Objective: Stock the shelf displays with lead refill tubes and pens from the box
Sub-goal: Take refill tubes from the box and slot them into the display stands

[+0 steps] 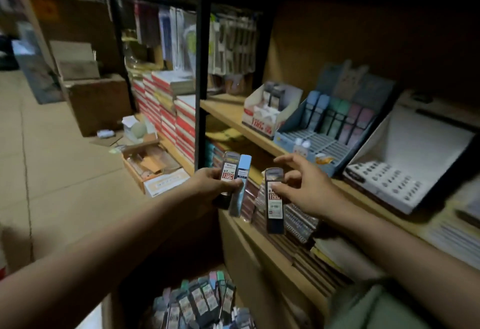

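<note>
My left hand (211, 182) grips two lead refill tubes, a dark one (230, 172) with a red and white label and a light blue one (241, 185). My right hand (307, 188) pinches another dark labelled tube (274, 201) near its top, the index finger stretched out. Both hands are in front of the wooden shelf edge (259, 136). On that shelf stand a small white display box (270, 110), a blue tiered display (330, 131) with pastel tubes in its back rows, and a white tray with dark slots (389, 183). The box (200, 302) of several tubes is at the bottom.
Spiral notebooks and pads (293, 219) lie on the lower shelf under my right hand. Stacked red and white books (168, 110) fill the shelves to the left. A black upright post (201, 69) divides the shelf units. Cardboard boxes (96, 102) sit on the tiled floor.
</note>
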Demonstrator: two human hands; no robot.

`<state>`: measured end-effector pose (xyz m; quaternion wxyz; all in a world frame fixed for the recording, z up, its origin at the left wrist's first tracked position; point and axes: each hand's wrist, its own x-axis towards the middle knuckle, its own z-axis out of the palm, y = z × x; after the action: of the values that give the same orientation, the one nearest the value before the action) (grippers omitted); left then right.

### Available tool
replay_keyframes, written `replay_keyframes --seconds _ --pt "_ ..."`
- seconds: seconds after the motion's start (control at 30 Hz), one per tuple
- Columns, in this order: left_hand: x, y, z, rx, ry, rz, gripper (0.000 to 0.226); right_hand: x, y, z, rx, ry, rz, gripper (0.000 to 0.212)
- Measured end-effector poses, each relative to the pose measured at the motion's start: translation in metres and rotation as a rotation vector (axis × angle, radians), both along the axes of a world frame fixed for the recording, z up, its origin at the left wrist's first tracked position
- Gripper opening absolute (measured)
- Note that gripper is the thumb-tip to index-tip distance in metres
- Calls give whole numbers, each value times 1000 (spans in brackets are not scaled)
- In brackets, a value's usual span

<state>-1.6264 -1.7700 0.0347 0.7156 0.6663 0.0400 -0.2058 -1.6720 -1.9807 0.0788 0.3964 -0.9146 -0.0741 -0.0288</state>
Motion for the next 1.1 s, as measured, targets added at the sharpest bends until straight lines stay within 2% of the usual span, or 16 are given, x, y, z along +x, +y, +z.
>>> replay_keyframes --seconds 0.13,0.3,0.47,0.67,0.77,1.0,1.1 --pt "8 -13 14 -93 13 -83 33 -14 -27 24 -23 -69 -82 30" --pt "17 -31 43 -217 -39 -111 24 -17 -50 54 -15 -100 -180 31" --pt "29 -38 65 -294 -90 -136 25 -3 -46 79 -63 -165 -244 29" --pt "45 -47 74 -318 -126 -107 27 27 -20 101 -29 -192 -205 21" --pt "51 -47 74 -323 -125 -106 27 42 -12 105 -49 -189 -212 26" --pt "62 -35 65 -349 -81 -74 26 74 -17 121 87 -128 -192 22" --pt "71 -25 63 -391 -65 -10 27 102 -18 136 6 -325 -265 21"
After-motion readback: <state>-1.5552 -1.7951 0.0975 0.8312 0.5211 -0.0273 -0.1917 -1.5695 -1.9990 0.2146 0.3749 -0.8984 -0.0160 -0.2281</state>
